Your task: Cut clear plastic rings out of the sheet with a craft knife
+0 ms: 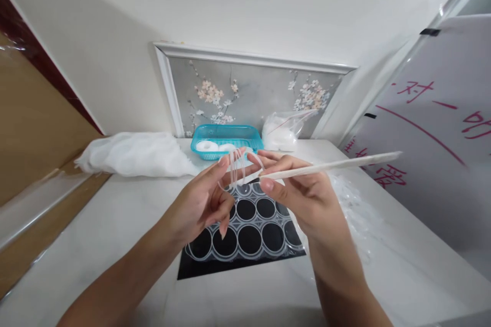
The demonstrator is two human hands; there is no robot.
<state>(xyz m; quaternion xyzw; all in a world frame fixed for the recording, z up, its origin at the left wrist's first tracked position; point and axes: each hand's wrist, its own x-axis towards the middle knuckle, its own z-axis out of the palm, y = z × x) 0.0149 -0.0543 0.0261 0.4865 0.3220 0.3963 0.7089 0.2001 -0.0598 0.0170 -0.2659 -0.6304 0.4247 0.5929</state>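
Note:
My left hand [203, 202] is raised over the table, its fingers pinching thin clear loops of thread or elastic [236, 166] at the fingertips. My right hand [303, 194] is closed on a long pale stick [333, 165] that points right and slightly up; its near end meets the loops. Below both hands lies a clear plastic tray with round cells [249, 237] on a black sheet [199, 268].
A turquoise basket [226, 138] with white rolls sits at the back by the flowered wall panel. A white mesh pile [134, 156] lies at left, a clear bag of white material [282, 133] behind, clear plastic [355, 204] at right. A whiteboard with red writing [437, 127] leans right.

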